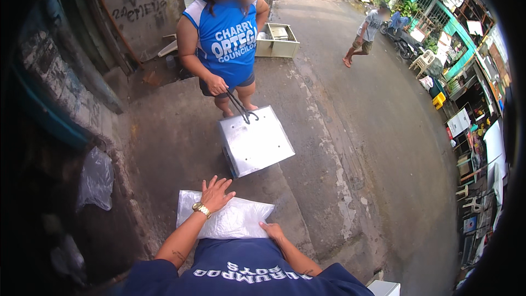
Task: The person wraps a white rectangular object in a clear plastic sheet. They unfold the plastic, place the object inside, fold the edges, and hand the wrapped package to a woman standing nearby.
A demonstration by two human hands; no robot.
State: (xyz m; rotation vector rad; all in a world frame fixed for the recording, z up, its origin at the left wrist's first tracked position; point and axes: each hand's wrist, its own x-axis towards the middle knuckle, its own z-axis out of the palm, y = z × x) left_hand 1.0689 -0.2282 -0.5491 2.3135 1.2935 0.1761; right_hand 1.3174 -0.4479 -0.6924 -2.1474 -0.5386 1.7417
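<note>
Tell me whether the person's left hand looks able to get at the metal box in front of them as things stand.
Probably yes. The left hand rests open on the white plastic bag, and only bare concrete lies between it and the metal box. Another person's hand holds tongs at the box's far edge.

Glossy plastic sack (233, 220), matt metal box (256, 141)

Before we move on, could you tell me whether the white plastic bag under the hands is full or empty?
Full: the white plastic bag bulges like a pillow under the left hand and right hand. Its contents cannot be seen.
</note>
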